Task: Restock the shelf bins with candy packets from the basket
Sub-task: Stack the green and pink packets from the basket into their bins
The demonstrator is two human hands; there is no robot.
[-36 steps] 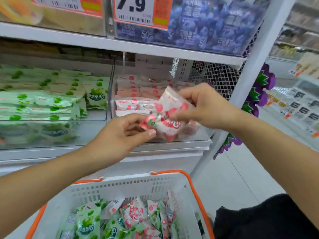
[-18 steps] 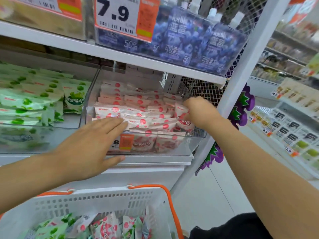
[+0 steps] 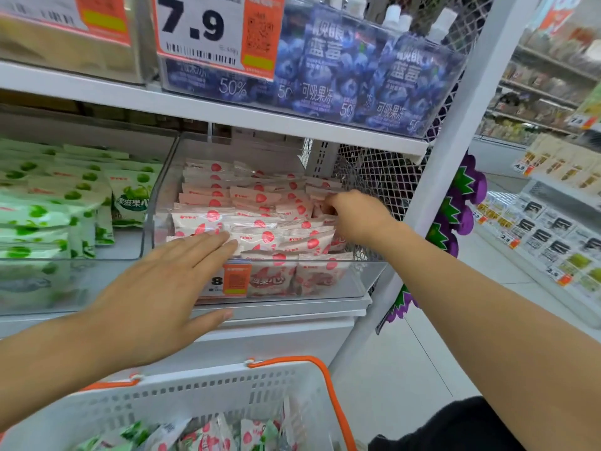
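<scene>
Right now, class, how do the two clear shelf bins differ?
The right bin holds pink strawberry packets; the left bin holds green packets. Both hands are at the right bin, the left hand flat at its front, the right hand inside among the packets; none touches the left bin. Both bins are clear and sit on the same shelf.

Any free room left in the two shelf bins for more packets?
Green bin: bare floor at its front right, between the green packets and the divider wall. Strawberry bin: crowded across; the right hand works along its right wall, the left hand over its front.
</scene>
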